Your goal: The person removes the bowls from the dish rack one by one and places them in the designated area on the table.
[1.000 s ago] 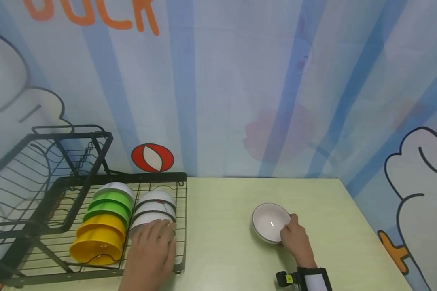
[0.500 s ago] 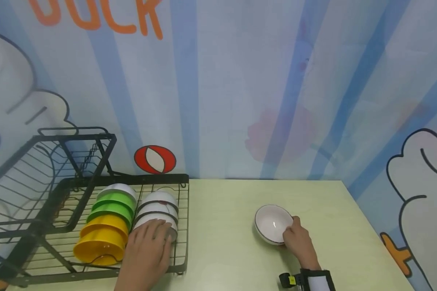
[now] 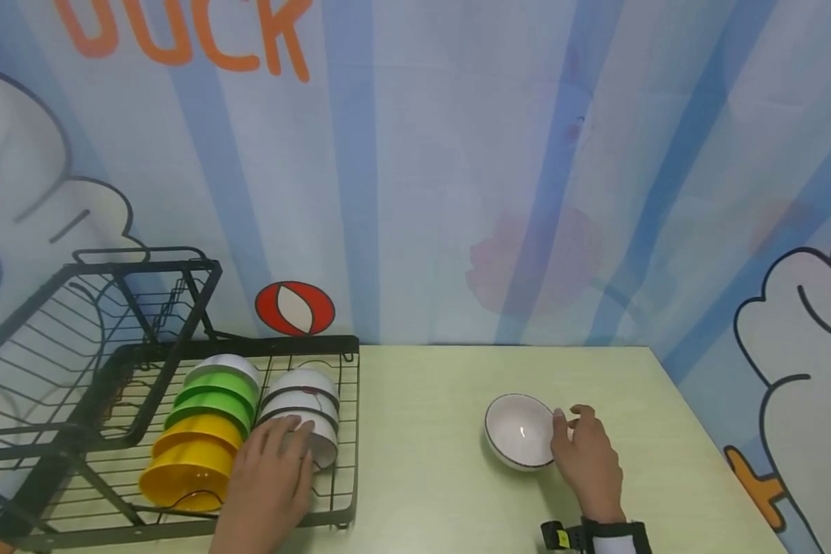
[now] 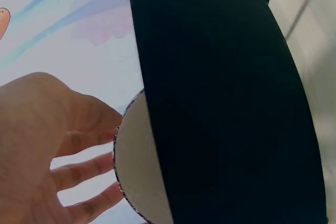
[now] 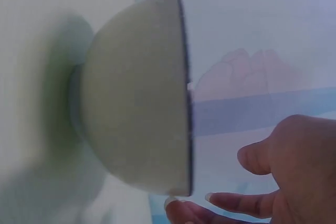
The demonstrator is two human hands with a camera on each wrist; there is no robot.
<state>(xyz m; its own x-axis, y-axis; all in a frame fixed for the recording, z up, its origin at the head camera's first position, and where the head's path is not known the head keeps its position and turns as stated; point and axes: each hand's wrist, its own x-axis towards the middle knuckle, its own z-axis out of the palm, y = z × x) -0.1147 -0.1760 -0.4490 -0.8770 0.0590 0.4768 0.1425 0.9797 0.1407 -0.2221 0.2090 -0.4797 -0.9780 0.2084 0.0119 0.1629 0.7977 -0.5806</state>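
A white bowl (image 3: pixel 518 432) with a dark rim stands upright on the table. My right hand (image 3: pixel 589 464) is at its right side, fingers loosely bent and apart; in the right wrist view a gap shows between thumb and bowl (image 5: pixel 139 98), while one fingertip is close to the rim. My left hand (image 3: pixel 266 481) is at the dish rack, its relaxed fingers at the rim of the front white bowl (image 3: pixel 322 442). In the left wrist view the fingertips meet that bowl's edge (image 4: pixel 139 166), and the dark rack bar (image 4: pixel 226 103) hides the rest.
The black wire dish rack (image 3: pixel 349 481) stands on the left. Beside the row of white bowls, green bowls (image 3: pixel 216 392) and yellow bowls (image 3: pixel 187 469) lean in a second row with a white one behind. An upper rack tier (image 3: pixel 145 268) rises at the left. A printed curtain (image 3: pixel 422 192) hangs behind the table.
My right hand has let go of the white bowl and drawn off to the right; the bowl stays on the table. My left hand has shifted slightly left, uncovering more of the front white bowl.
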